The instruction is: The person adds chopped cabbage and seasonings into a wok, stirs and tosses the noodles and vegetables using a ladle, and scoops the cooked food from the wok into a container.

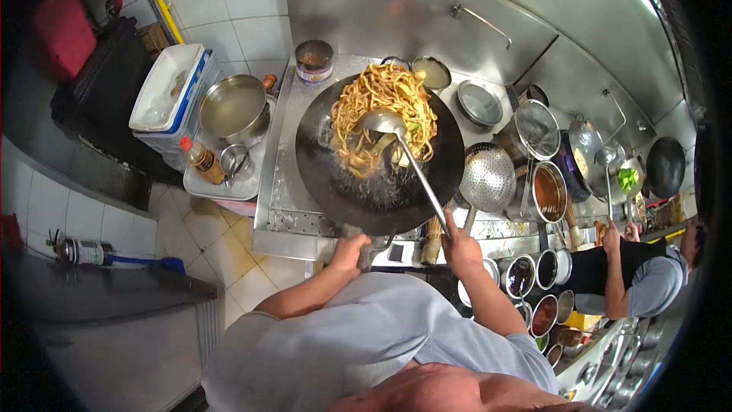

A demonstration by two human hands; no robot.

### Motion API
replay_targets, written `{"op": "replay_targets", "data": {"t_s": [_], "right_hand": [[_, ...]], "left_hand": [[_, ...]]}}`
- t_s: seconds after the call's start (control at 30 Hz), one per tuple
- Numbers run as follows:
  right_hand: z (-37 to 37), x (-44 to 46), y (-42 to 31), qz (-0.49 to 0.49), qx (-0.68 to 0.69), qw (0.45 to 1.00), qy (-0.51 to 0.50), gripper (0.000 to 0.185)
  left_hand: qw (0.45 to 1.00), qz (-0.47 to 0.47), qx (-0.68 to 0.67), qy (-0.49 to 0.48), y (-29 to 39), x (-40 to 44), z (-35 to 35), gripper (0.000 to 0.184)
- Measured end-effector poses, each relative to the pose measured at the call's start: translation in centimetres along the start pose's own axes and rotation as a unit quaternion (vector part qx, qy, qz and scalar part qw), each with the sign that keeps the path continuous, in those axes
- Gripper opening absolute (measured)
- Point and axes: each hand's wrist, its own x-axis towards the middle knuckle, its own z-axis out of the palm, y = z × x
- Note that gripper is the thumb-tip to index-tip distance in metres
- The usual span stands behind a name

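Observation:
A large dark wok sits in front of me on the steel stove, tilted, with brown noodles and bits of green vegetable heaped toward its far side. My left hand is closed at the wok's near rim, around a cloth-like grip on its handle. My right hand grips the long handle of a metal ladle. The ladle's bowl rests against the noodles, over the middle of the wok.
A perforated strainer lies right of the wok, beside a pot of reddish liquid. Left are a steel pot, a sauce bottle and a white tub. A co-worker stands at right, among several sauce containers.

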Motion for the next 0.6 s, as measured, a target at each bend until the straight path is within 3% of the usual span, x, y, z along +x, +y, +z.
{"op": "replay_targets", "data": {"t_s": [0.03,0.07,0.13,0.23,0.33,0.37,0.4,0.6], "right_hand": [[0.4,-0.8,0.8,-0.024,0.050,0.998,0.016,0.068],[0.8,-1.5,1.4,-0.046,0.101,0.993,0.031,0.068],[0.0,-3.0,1.4,-0.040,0.150,0.988,0.022,0.066],[-1.5,-3.5,0.7,0.027,0.266,0.963,-0.025,0.063],[-1.0,-0.7,0.7,0.022,0.301,0.953,0.039,0.061],[-2.5,1.0,0.0,0.084,0.281,0.956,-0.008,0.060],[-2.7,3.1,0.0,0.075,0.283,0.956,0.010,0.060],[-0.7,14.9,-0.8,0.046,0.220,0.973,0.042,0.062]], "left_hand": [[1.000,0.012,0.010,0.018,-0.3,-0.6,-0.4,0.008],[1.000,-0.008,0.012,-0.024,0.2,0.6,-0.5,0.013],[0.993,-0.026,0.113,0.000,2.5,3.0,1.0,0.015],[0.995,-0.058,0.076,0.039,4.6,7.7,4.1,0.015],[0.998,-0.036,0.046,0.000,4.3,10.4,4.4,0.012],[0.999,-0.040,0.028,-0.017,3.2,12.5,3.0,0.015],[0.998,-0.044,0.012,-0.035,2.8,13.9,2.4,0.021],[0.999,-0.037,0.018,-0.009,3.6,12.9,3.5,0.024]]}}
